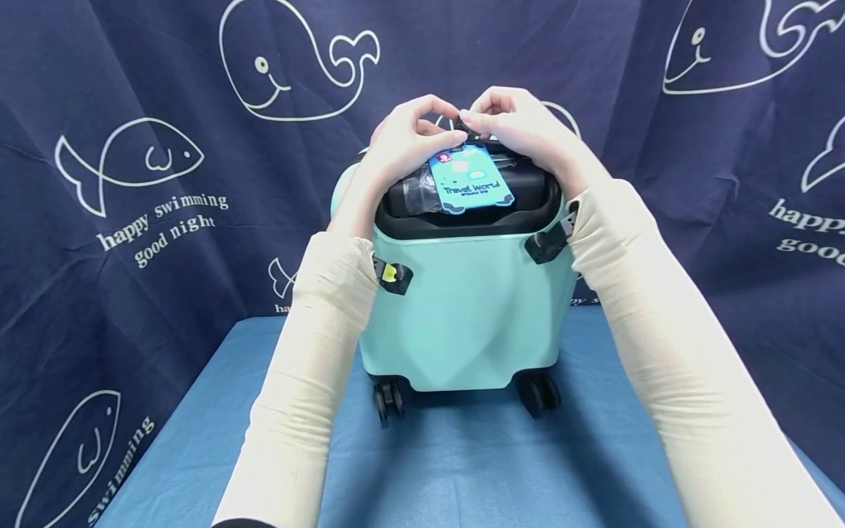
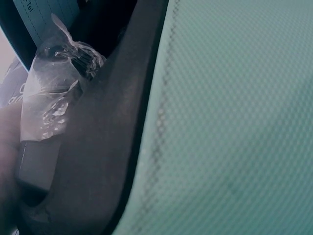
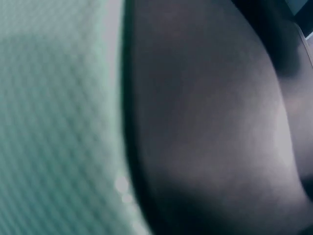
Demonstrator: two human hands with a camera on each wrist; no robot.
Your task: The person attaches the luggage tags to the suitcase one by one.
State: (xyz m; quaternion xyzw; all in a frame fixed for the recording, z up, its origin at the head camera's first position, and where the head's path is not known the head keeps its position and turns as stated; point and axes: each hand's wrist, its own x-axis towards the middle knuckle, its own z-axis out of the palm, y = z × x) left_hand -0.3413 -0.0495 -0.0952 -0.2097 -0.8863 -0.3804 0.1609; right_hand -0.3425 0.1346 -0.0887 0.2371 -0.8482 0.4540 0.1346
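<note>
A mint-green suitcase point(image 1: 462, 312) stands upright on its black wheels, its black top recess facing me. Over the recess hangs a blue luggage tag point(image 1: 472, 180) printed "Travel World". At the tag's upper end, my left hand point(image 1: 405, 143) pinches a small black strap point(image 1: 466, 127) between thumb and fingers. From the other side my right hand point(image 1: 518, 121) pinches the same strap, partly hiding it. Clear plastic wrap point(image 2: 54, 93) covers part of the black handle, beside the tag in the left wrist view. The right wrist view shows mostly the black trim point(image 3: 205, 117) and textured green shell, blurred.
The suitcase rests on a blue cloth-covered table point(image 1: 455, 469). Behind and around it hangs a dark blue curtain point(image 1: 462, 44) with white whale and fish drawings. Black wrist-camera mounts point(image 1: 546, 246) sit close to the suitcase front.
</note>
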